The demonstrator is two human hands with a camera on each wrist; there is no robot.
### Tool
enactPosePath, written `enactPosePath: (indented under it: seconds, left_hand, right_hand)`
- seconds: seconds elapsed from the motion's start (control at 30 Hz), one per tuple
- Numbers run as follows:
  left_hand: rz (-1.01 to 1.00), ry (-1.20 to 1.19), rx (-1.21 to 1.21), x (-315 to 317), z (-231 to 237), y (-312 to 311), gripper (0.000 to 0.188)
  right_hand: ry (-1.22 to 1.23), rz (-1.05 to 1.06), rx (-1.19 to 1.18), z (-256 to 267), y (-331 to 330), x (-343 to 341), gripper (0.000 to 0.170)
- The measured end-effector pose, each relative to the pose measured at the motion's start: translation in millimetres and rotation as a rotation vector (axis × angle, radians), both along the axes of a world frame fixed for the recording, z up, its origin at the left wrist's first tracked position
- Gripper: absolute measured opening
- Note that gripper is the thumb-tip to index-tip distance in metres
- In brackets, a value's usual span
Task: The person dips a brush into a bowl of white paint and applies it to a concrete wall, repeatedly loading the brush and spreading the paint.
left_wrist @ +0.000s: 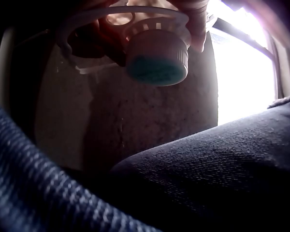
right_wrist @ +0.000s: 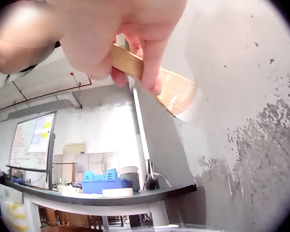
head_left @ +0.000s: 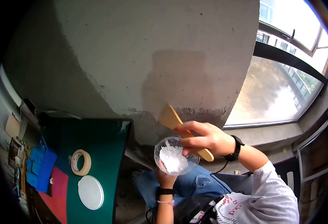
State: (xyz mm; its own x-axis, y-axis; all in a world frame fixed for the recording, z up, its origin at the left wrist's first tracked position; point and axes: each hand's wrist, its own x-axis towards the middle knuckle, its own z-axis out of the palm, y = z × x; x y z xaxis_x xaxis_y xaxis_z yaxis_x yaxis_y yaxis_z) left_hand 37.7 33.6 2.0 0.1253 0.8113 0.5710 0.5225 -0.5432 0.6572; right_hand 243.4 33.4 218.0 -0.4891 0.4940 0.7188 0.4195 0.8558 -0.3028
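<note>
My right hand (head_left: 208, 140) grips a wooden scraper (head_left: 170, 117) by its handle, the wide blade tilted up toward the grey wall (head_left: 134, 56). In the right wrist view the scraper (right_wrist: 176, 92) has whitish paste at its edge, by the wall. Below it, my left hand (head_left: 166, 177) holds a clear tub (head_left: 189, 168) of white paste (head_left: 173, 158) from underneath. The left wrist view shows fingers (left_wrist: 197, 21) around a white ribbed cap with a teal end (left_wrist: 157, 65), at the tub's underside.
A green table (head_left: 96, 138) at the left bears a tape roll (head_left: 87, 163), a white round lid (head_left: 90, 192) and a blue box (head_left: 46, 170). A window (head_left: 276, 89) stands at the right. Jeans-covered legs (head_left: 197, 181) lie below the tub. Dark rough patches mark the lower wall.
</note>
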Motion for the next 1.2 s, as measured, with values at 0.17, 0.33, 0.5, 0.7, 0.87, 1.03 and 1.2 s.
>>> enactPosePath:
  seconds: [0.17, 0.33, 0.5, 0.7, 0.87, 1.03, 1.2]
  left_hand:
    - [0.007, 0.064, -0.064, 2.0, -1.8, 0.9, 0.071]
    - [0.061, -0.043, -0.087, 2.8, 10.1, -0.5, 0.058]
    - [0.037, -0.048, -0.023, 0.4, -7.1, 3.2, 0.060]
    - [0.023, 0.036, -0.071, -0.4, -7.5, 2.0, 0.073]
    - [-0.019, -0.008, 0.017, 3.3, -5.7, 2.9, 0.070]
    - [0.022, 0.018, -0.069, 4.8, -11.8, 2.8, 0.064]
    - [-0.017, 0.039, -0.109, 2.3, -10.9, 3.5, 0.066]
  right_hand:
    - [-0.111, -0.142, 0.206, -4.6, 23.6, -9.1, 0.025]
    - [-0.028, -0.111, 0.088, -9.7, 5.6, 5.9, 0.028]
    - [0.578, 0.022, -0.033, -13.4, 22.0, -5.6, 0.026]
    - [1.137, 0.259, -0.249, -22.2, 47.7, -31.9, 0.010]
    - [1.346, 0.340, -0.372, -26.3, 46.4, -32.8, 0.011]
    - [1.468, 0.269, -0.444, -18.7, 48.4, -35.8, 0.022]
    - [0.435, -0.322, 0.306, -18.7, 45.2, -12.2, 0.027]
